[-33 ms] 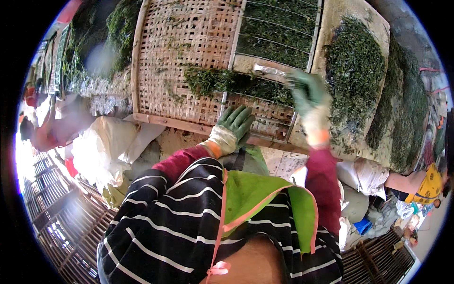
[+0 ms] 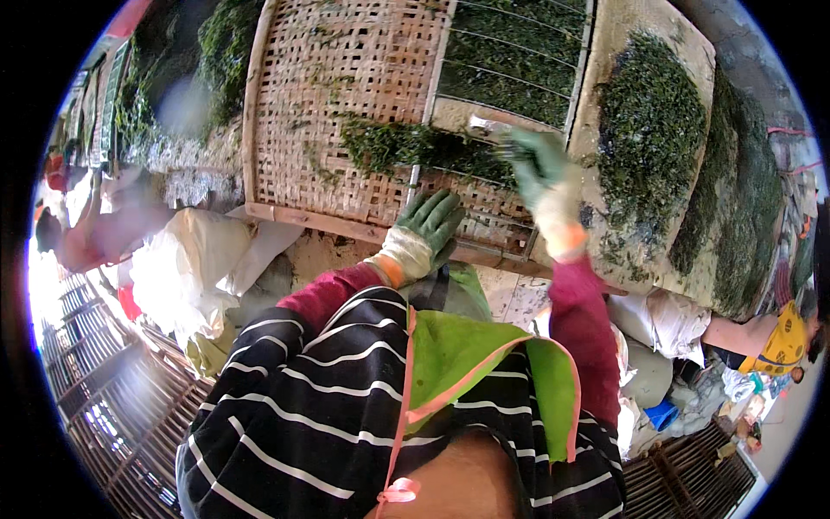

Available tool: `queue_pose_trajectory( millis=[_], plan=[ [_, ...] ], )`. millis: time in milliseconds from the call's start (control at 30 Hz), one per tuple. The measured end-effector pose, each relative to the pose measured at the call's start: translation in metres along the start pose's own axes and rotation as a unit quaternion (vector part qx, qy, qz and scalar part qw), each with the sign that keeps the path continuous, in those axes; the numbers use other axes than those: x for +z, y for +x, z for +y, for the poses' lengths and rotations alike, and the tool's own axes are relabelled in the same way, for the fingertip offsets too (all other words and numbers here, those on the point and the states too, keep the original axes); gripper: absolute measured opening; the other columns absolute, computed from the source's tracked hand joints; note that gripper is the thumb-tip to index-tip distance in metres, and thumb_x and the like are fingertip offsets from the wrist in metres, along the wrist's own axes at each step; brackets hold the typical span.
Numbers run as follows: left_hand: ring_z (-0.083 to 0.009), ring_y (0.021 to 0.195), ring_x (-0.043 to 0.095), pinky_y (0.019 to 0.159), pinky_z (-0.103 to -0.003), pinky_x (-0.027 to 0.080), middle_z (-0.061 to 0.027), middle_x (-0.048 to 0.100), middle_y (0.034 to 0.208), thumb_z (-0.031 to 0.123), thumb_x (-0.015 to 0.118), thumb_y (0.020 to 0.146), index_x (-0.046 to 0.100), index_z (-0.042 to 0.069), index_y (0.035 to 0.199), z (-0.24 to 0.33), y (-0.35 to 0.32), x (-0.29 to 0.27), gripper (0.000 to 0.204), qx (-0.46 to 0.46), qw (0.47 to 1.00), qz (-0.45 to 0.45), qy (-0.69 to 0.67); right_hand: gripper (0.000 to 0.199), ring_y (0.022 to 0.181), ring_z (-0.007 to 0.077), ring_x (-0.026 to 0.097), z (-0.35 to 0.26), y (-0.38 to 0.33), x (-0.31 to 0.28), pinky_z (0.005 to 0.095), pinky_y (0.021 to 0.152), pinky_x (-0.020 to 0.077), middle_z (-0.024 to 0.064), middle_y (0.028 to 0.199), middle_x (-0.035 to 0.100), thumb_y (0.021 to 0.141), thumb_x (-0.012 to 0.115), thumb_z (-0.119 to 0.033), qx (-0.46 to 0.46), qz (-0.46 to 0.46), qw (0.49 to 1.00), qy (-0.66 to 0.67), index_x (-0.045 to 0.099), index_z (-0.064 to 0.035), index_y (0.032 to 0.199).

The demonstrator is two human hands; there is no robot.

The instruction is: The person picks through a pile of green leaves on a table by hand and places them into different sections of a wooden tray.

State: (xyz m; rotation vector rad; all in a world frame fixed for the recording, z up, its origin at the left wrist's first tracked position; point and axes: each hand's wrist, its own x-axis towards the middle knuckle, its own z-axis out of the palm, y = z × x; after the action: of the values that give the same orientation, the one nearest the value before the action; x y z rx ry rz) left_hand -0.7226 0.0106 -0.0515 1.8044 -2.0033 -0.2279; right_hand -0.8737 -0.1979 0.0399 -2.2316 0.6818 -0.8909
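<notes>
Head view, near to far. Nearest the camera lie the person's striped top and green apron, with both maroon sleeves rising toward the work. The left hand, in a green glove with a pale cuff, rests with spread fingers on the near wooden rim of the woven bamboo tray; it is open and grips nothing. The right hand, gloved alike, reaches farther and higher, its fingers curled into the right end of the band of green leaves; motion blur hides whether it is closed on a clump. The band of green leaves lies across the tray, its long axis running left to right, just beyond the left hand's fingertips and extending leftward from the right hand. The right hand is therefore the one in contact; the left hand is close but apart, below the band's middle. A wire rack overlaps the tray's right part. Farther right, a pale board carries a darker heap of leaves. White sacks sit lower left.
</notes>
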Motion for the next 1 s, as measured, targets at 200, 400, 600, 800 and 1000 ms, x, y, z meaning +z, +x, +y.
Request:
queue_pose_trajectory(
  millis=[200, 400, 600, 800, 1000],
  plan=[
    [-0.0400, 0.140, 0.046, 0.116, -0.055, 0.035, -0.0190, 0.049, 0.149, 0.022, 0.069, 0.084, 0.058, 0.006, 0.136, -0.022, -0.038, -0.031, 0.055, -0.061, 0.998, 0.019, 0.003, 0.047, 0.120, 0.0277, 0.066, 0.016, -0.030, 0.066, 0.0405, 0.101, 0.0517, 0.0094, 0.139, 0.063, 0.090, 0.062, 0.000, 0.033, -0.056, 0.993, -0.101, 0.063, -0.0144, 0.135],
    [-0.0382, 0.142, 0.044, 0.118, -0.054, 0.034, -0.0174, 0.047, 0.152, 0.020, 0.070, 0.084, 0.053, 0.009, 0.143, -0.049, -0.026, -0.029, 0.063, -0.084, 0.992, 0.088, 0.015, 0.058, 0.155, 0.0224, 0.027, 0.022, -0.039, 0.121, 0.0563, 0.125, 0.0198, -0.0035, 0.167, 0.034, 0.092, 0.053, -0.016, 0.118, -0.276, 0.894, -0.332, 0.050, -0.0223, 0.150],
    [-0.0368, 0.144, 0.041, 0.119, -0.053, 0.032, -0.0166, 0.047, 0.152, 0.023, 0.070, 0.086, 0.048, 0.011, 0.148, -0.084, 0.019, -0.041, 0.067, -0.099, 0.985, 0.114, 0.086, 0.064, 0.155, 0.0228, 0.027, -0.013, -0.050, 0.123, 0.0520, 0.126, 0.0190, -0.0005, 0.168, 0.032, 0.092, 0.051, -0.019, 0.064, -0.212, 0.938, -0.267, 0.043, -0.0223, 0.156],
    [-0.0363, 0.153, 0.025, 0.126, -0.050, 0.021, -0.0154, 0.030, 0.165, 0.031, 0.076, 0.082, 0.049, 0.015, 0.148, -0.110, 0.050, -0.032, 0.073, -0.198, 0.972, 0.010, 0.123, 0.063, 0.156, 0.0241, 0.026, 0.004, -0.043, 0.159, 0.0497, 0.128, 0.0131, 0.0036, 0.169, 0.030, 0.098, 0.037, -0.028, 0.063, -0.272, 0.890, -0.360, 0.035, -0.0185, 0.160],
    [-0.0327, 0.131, 0.056, 0.111, -0.042, 0.046, -0.0149, 0.062, 0.137, 0.019, 0.080, 0.077, 0.066, 0.013, 0.123, -0.129, 0.050, -0.035, 0.048, -0.225, 0.972, 0.010, 0.062, 0.057, 0.146, 0.0279, 0.039, 0.025, -0.058, 0.172, 0.0549, 0.119, 0.0287, 0.0107, 0.160, 0.042, 0.097, 0.044, -0.028, -0.046, -0.195, 0.840, -0.504, 0.046, -0.0131, 0.151]
  ],
)
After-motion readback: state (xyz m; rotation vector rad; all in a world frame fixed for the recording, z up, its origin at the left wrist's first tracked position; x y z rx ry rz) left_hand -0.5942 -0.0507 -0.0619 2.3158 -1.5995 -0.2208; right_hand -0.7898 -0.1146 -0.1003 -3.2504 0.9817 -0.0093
